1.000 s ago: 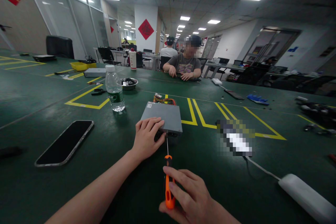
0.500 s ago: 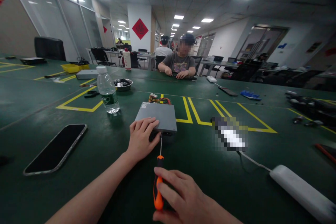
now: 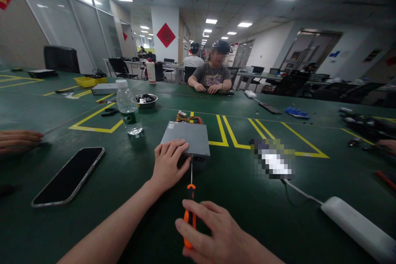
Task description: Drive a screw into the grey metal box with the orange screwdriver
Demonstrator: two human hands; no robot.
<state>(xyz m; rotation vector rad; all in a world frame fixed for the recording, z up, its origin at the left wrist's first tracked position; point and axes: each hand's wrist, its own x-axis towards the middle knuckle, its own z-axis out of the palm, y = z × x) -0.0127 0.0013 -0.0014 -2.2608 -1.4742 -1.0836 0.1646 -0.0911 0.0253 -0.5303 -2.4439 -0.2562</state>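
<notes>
A grey metal computer power supply (image 3: 194,136) lies flat on the green table, its bundle of coloured cables (image 3: 188,119) at the far side. My left hand (image 3: 170,159) grips its near left corner, fingers across the top and thumb by the front edge. In my right hand (image 3: 213,229) is an orange and black screwdriver (image 3: 190,216), held by the handle between thumb and fingers. Its shaft points away from me, and the tip meets the near side of the power supply, close to my left thumb. The screw, if any, is too small to make out.
A water bottle (image 3: 129,109) and a metal bowl (image 3: 146,100) stand behind to the left. A phone (image 3: 69,176) lies left, a white power strip (image 3: 355,222) right. Other people's hands (image 3: 18,141) show at both edges. Someone sits opposite (image 3: 213,74).
My right-hand fingers have shifted around the screwdriver handle, which has turned. The left hand stays on the power supply. Another person's hand has come in at the left edge, and one at the right.
</notes>
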